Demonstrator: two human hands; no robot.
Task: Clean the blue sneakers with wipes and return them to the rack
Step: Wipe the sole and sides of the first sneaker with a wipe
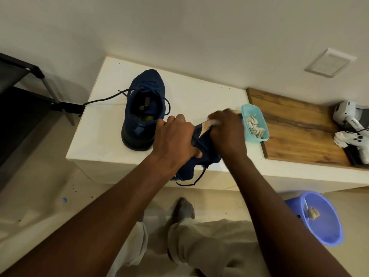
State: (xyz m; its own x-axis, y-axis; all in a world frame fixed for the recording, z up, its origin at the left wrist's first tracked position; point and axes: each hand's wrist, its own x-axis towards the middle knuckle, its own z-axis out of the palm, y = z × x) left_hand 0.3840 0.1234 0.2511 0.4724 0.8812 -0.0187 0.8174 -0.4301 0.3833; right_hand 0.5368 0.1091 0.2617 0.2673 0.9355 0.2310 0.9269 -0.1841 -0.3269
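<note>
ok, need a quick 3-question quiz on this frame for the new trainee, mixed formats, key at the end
1. True or false: the right hand is empty.
2. Where is the second sneaker? A) standing on the white table; B) lying on the floor; C) on the wooden board.
3. Which hand grips the held sneaker at the table's front edge?

Key
1. False: it holds a wipe against the held sneaker.
2. A.
3. The left hand.
</note>
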